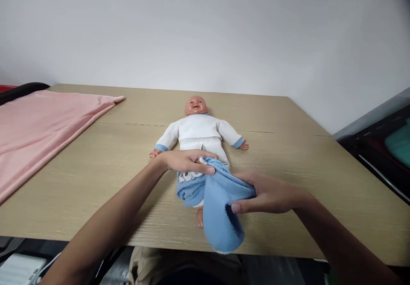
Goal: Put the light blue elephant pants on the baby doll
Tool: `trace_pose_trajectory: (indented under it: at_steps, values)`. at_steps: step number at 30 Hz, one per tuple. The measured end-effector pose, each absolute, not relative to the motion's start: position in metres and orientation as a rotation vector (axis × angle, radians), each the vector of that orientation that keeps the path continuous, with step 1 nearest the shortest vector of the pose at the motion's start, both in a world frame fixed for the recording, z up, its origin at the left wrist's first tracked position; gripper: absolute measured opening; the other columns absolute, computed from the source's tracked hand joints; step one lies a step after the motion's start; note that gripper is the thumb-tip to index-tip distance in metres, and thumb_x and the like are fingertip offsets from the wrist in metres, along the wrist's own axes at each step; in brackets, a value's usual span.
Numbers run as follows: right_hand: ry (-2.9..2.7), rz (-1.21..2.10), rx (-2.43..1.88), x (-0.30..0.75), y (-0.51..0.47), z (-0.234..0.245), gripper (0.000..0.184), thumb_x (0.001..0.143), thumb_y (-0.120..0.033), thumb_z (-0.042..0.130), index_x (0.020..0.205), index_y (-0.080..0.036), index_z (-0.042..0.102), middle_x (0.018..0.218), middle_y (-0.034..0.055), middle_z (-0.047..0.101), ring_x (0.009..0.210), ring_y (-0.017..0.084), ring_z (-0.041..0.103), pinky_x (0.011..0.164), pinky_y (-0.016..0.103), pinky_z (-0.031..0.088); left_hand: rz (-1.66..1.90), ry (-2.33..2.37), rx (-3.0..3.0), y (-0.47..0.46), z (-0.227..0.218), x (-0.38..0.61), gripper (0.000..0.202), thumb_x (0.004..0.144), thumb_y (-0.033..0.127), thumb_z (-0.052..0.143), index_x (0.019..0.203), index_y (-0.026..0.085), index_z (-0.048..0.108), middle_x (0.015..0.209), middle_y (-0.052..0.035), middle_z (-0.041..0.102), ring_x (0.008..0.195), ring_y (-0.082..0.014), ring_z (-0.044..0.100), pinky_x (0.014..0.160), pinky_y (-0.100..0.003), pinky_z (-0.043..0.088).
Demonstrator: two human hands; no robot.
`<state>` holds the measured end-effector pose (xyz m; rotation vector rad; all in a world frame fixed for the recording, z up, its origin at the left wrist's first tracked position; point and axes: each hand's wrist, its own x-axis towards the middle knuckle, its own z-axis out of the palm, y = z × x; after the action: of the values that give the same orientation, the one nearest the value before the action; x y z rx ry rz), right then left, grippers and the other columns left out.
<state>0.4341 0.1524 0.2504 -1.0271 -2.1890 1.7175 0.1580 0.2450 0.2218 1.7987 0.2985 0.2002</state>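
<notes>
A baby doll (197, 131) in a white top with blue cuffs lies on its back on the wooden table (288, 157), head toward the wall. Light blue fleece trousers (218, 204) are bunched over its legs, and one bare foot shows below them. My left hand (184, 161) pinches the waistband of the trousers near the doll's hip. My right hand (264, 193) grips the other side of the blue fabric, thumb underneath. One trouser leg hangs over the table's front edge.
A pink cloth (38, 127) is spread over the table's left side. A dark shelf or cart (381, 148) with a teal item stands at the right. A white wall rises behind the table. Pale items lie on the floor at the lower left.
</notes>
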Motion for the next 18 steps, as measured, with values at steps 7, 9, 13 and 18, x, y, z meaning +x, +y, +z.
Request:
trace_pose_trajectory:
  at_steps: [7,9,13,18]
  values:
    - [-1.729,1.702,-0.97,0.445,0.147,0.216,0.043,0.1,-0.063,0.076,0.112,-0.023,0.08,0.104,0.0034,0.071,0.097,0.021,0.065,0.088,0.032,0.056,0.014,0.272,1.557,0.246,0.209,0.16,0.067,0.077,0.073,0.091,0.119,0.022,0.079,0.102,-0.0038,0.078,0.09,-0.0244,0.071,0.079,-0.032,0.061]
    - [-1.656,1.669,-1.02,0.446,0.146,0.206,0.046,0.098,-0.067,0.076,0.113,-0.024,0.081,0.101,0.0023,0.07,0.094,0.02,0.063,0.087,0.032,0.055,-0.099,0.237,1.5,0.249,0.204,0.158,0.068,0.066,0.069,0.1,0.11,0.021,0.08,0.093,-0.0031,0.079,0.081,-0.0243,0.071,0.072,-0.034,0.063]
    - [-1.679,1.775,-0.99,0.441,0.142,0.204,0.05,0.101,-0.068,0.072,0.125,-0.024,0.079,0.105,0.0026,0.072,0.097,0.02,0.066,0.092,0.034,0.056,-0.046,0.252,1.58,0.255,0.196,0.154,0.048,0.076,0.063,0.096,0.093,0.021,0.078,0.09,-0.0018,0.079,0.082,-0.0234,0.072,0.076,-0.034,0.065]
    - [-1.682,2.131,-0.831,0.422,0.135,0.216,0.074,0.088,-0.058,0.091,0.146,-0.02,0.066,0.124,0.0096,0.076,0.113,0.027,0.073,0.098,0.038,0.062,0.132,0.26,1.517,0.252,0.19,0.155,0.053,0.092,0.056,0.087,0.131,0.023,0.073,0.122,-0.0042,0.078,0.118,-0.0244,0.072,0.108,-0.035,0.057]
